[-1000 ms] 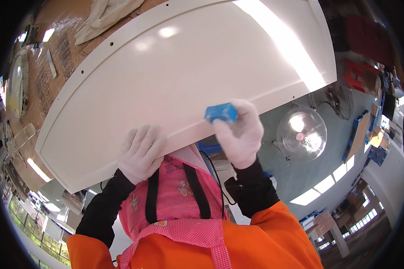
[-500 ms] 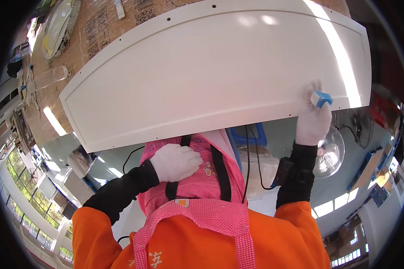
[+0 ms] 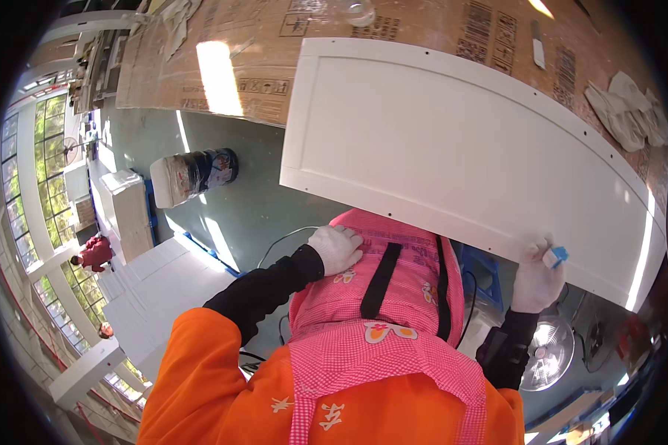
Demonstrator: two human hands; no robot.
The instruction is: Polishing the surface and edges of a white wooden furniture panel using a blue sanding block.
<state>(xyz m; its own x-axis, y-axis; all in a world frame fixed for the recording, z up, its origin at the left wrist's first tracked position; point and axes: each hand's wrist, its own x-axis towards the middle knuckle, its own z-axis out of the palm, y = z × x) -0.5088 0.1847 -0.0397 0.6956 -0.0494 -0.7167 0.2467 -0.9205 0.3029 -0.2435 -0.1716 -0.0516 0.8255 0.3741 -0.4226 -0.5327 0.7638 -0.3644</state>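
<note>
A white panel (image 3: 460, 148) with a raised border and small dark holes along its edges lies on the bench before me; its far edge curves. My right hand (image 3: 536, 285), in a white knitted glove, is closed around a small blue-and-white block (image 3: 555, 256) at the panel's near edge, toward its right end. The block's exact kind is unclear. My left hand (image 3: 335, 250), also gloved, rests with curled fingers against my pink checked apron (image 3: 334, 300), just short of the panel. Nothing shows in it.
Cardboard (image 3: 156, 81) covers the bench, with a white-bladed scraper (image 3: 538, 52) and crumpled cloth (image 3: 623, 115) beyond the panel. A paint bucket (image 3: 217, 169) stands on the floor to the left, near stacked white boards (image 3: 171, 289). A fan (image 3: 548, 354) stands at lower right.
The view has swung left, so the panel appears farther right and its left end shows more. My left hand has gone from lying flat on the apron to curled. The right hand still holds the block.
</note>
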